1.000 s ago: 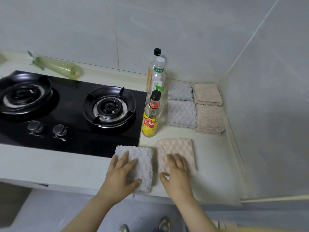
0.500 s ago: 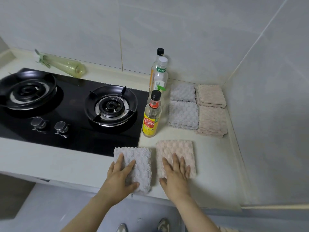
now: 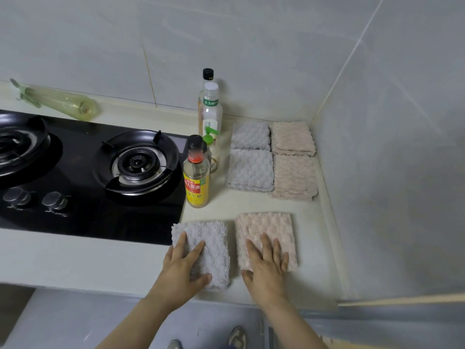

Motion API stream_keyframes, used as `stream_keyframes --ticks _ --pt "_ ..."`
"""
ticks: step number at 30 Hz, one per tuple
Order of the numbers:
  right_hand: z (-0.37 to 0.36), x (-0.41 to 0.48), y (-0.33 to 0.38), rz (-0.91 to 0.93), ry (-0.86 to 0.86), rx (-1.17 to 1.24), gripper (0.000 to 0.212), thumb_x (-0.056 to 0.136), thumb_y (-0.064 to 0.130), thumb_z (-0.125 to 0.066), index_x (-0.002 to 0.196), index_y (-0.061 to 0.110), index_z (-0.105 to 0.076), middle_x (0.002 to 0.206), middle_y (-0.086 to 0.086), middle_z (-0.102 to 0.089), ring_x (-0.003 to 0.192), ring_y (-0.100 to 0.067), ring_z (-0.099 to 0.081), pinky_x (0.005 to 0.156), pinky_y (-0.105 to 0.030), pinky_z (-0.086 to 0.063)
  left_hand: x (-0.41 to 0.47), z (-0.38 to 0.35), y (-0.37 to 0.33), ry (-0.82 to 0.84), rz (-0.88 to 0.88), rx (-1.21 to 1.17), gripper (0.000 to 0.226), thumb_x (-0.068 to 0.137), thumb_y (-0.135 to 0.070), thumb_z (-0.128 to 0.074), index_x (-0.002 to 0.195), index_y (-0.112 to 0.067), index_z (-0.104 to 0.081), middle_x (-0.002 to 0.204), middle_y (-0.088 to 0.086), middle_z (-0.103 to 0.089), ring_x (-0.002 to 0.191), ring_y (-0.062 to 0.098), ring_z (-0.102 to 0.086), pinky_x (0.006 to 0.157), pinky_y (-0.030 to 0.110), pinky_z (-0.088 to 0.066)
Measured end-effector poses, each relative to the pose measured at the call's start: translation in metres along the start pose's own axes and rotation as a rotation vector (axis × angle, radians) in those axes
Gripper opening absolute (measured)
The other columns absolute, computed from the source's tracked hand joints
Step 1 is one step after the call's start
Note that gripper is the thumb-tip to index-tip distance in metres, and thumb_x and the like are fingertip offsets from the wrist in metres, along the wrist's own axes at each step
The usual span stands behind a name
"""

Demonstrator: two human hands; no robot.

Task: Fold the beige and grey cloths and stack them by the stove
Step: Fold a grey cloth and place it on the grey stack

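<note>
A folded grey cloth [image 3: 214, 241] lies at the counter's front edge, just right of the black stove [image 3: 83, 172]. My left hand [image 3: 183, 270] rests flat on it with straight fingers. Beside it to the right lies a folded beige cloth [image 3: 266, 227], and my right hand [image 3: 266, 265] presses flat on its near half. Further back in the corner sit two grey stacks [image 3: 250, 170] [image 3: 250, 136] and two beige stacks [image 3: 293, 176] [image 3: 293, 137], side by side.
A soy sauce bottle [image 3: 196, 177] stands between the stove and the cloths, with taller bottles [image 3: 210, 114] behind it. A green plastic bottle [image 3: 65, 104] lies behind the burners. The wall [image 3: 390, 172] closes the counter [image 3: 314, 248] on the right.
Both hands stay on their cloths; the right hand has slid slightly forward over the beige cloth. The view has shifted a little to the right.
</note>
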State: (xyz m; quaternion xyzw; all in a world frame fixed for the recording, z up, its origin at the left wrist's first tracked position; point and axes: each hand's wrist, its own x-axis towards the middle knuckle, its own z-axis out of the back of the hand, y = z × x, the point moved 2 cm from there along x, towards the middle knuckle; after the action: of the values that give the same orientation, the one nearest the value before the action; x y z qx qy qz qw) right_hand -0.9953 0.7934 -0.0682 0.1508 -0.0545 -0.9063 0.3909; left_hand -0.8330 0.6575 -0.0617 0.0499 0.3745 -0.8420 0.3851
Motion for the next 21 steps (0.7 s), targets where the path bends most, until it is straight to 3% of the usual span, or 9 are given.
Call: stream_keyframes --ticks 9,17,21 --pt "0.020 0.002 -0.071 -0.034 0.041 0.022 0.070 0.093 0.037 -0.051 0.153 0.034 -0.015 0.163 -0.002 0.009 0.148 -0.032 0.015 0.116 -0.050 0.009 0.037 -0.037 -0.066 0.027 -0.047 0.064 0.079 0.083 -0.054 -0.060 0.148 -0.041 -0.016 0.158 0.001 0.017 0.146 0.032 0.004 0.120 0.039 -0.007" --pt "0.029 0.008 -0.107 -0.003 0.052 0.011 0.071 0.091 0.037 -0.051 0.153 0.034 -0.016 0.163 -0.004 0.008 0.148 -0.035 0.012 0.116 -0.053 0.007 0.055 -0.057 -0.106 0.024 -0.059 0.113 0.079 0.085 -0.054 -0.057 0.149 -0.038 -0.013 0.158 0.005 0.018 0.146 0.031 0.007 0.119 0.038 -0.004" --pt "0.032 0.013 -0.106 -0.005 0.104 0.020 0.072 0.093 0.035 -0.048 0.153 0.035 -0.009 0.162 -0.002 0.015 0.147 -0.034 0.018 0.116 -0.052 0.011 0.064 -0.054 -0.108 0.030 -0.046 0.104 0.080 0.084 -0.057 -0.057 0.149 -0.038 -0.014 0.158 0.005 0.017 0.146 0.032 0.006 0.120 0.039 -0.004"
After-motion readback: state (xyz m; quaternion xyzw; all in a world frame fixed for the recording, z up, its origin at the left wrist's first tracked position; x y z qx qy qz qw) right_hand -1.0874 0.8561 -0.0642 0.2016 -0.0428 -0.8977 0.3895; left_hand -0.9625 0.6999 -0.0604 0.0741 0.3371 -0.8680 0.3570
